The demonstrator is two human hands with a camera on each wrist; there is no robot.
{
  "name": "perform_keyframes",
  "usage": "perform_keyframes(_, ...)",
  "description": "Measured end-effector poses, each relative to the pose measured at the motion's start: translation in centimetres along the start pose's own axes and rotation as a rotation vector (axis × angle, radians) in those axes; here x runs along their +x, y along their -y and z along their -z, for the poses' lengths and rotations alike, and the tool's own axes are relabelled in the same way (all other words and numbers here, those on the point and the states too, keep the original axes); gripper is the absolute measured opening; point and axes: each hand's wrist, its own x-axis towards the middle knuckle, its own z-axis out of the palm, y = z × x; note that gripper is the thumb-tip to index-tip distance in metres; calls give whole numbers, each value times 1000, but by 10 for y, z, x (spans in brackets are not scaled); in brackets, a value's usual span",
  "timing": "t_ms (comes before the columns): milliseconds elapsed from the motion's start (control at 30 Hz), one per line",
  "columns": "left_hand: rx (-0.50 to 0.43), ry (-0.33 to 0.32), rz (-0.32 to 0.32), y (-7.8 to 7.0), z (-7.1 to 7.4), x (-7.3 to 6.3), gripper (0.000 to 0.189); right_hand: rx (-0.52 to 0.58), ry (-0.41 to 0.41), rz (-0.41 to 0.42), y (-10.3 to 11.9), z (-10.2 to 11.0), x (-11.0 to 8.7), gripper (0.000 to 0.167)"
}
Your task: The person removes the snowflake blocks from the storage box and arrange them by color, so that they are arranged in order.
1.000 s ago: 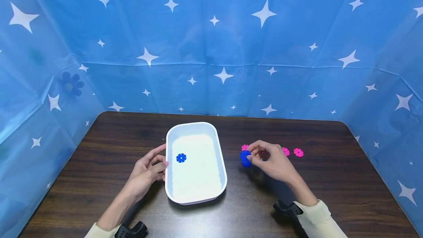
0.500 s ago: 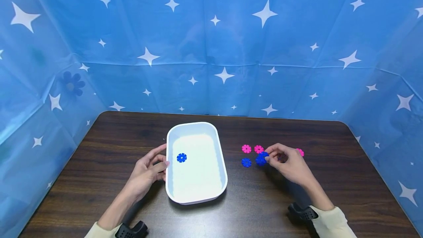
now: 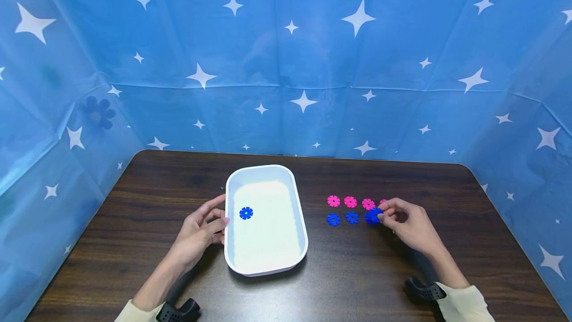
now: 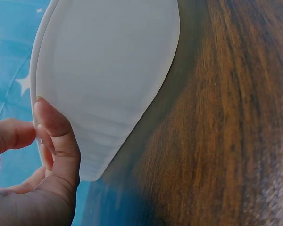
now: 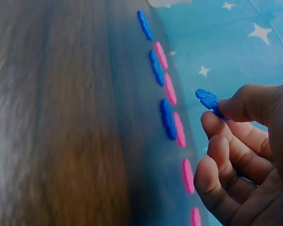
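My left hand holds the long left side of a white tray; in the left wrist view thumb and fingers pinch its rim. One blue notched plastic disc lies flat inside the tray. Right of it, my right hand pinches another blue notched disc between thumb and forefinger, raised over the table. Below the held disc lies a blue disc, which it overlaps in the head view. Two more blue discs lie to its left. Pink discs form a row behind, partly hidden by the right hand.
A dark wood-grain table carries everything. Blue cloth with white stars hangs behind it and at both sides. Black cameras are strapped to both wrists above pale sleeves.
My right hand has moved rightward along the pink row, leaving blue discs on the table in front of it. The left hand and the tray have stayed in place.
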Motion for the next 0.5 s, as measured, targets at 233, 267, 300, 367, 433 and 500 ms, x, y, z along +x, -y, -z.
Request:
perform_keyframes(233, -4, -3, 6, -1, 0, 0, 62, -49, -29, -72, -8, 6, -2, 19)
perform_keyframes(267, -4, -3, 7, -1, 0, 0, 62, -57, -32, -81, -9, 6, -2, 19)
perform_keyframes(300, -5, -3, 8, -1, 0, 0, 62, -67, -35, -89, -10, 7, -3, 19)
perform_keyframes(367, -4, -3, 10, 0, 0, 0, 63, -79, -37, -107, -13, 8, -3, 19)
perform_keyframes(433, -5, -2, 11, 0, 0, 0, 63, -91, -42, -131, -14, 9, -4, 18)
perform_keyframes(500, -6, -3, 11, 0, 0, 0, 63, -102, -42, -156, -16, 9, -5, 17)
